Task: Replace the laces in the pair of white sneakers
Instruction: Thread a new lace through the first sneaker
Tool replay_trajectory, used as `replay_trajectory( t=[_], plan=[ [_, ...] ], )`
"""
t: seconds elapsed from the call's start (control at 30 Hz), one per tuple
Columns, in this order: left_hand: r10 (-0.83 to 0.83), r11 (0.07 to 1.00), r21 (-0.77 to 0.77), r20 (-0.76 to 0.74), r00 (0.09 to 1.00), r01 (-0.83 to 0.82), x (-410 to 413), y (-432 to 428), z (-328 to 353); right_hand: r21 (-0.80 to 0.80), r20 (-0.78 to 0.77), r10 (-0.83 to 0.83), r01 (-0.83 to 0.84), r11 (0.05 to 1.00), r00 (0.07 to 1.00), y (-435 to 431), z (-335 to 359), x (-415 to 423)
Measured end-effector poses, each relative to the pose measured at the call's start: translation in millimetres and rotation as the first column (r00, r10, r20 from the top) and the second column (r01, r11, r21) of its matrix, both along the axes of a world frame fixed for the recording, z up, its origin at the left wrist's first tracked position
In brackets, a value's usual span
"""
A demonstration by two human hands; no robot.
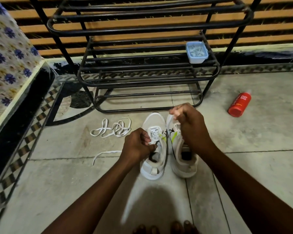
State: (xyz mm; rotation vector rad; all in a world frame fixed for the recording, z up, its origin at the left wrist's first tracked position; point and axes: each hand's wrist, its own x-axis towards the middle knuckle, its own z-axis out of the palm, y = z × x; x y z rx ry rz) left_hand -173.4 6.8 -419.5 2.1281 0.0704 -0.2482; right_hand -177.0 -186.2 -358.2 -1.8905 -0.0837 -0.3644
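1. White sneakers (152,173) sit side by side on the near floor.
2. Left hand (137,146) pinches one lace (108,151); right hand (189,127) grips another.
3. Far right, blue tub (196,60) on rack (142,29) holds pale bits.

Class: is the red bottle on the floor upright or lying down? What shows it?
Lying down. The red bottle rests on its side, its whole length flat against the floor tiles.

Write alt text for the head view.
Two white sneakers stand side by side on the floor, the left grip and right grip each pinching white lace over one shoe. Loose laces lie left; a black shoe rack stands behind, a red bottle lies right.
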Motion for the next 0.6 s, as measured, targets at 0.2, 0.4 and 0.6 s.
replay_trajectory(
  t=[0.2, 0.4, 0.6],
  plan=[
    [0.018, 1.0, 0.0, -0.001, 1.0, -0.018, 1.2, 2.2, -2.9, -0.667, -0.24, 0.138, -0.266, 0.696, 0.961, -5.3, -9.6, -6.6],
    [0.03, 1.0, 0.004, -0.002, 1.0, -0.03, 1.5, 2.5, -5.7, -0.777, -0.33, 0.221, -0.397, 0.489, 0.918, 7.5, -0.4, -5.3],
    [0.031, 1.0, 0.0, -0.007, 0.999, -0.031, 0.9, 2.8, -3.4, -0.786, -0.251, 0.146, -0.289, 0.546, 0.957, 7.8, 19.2, -8.0]
  ],
)
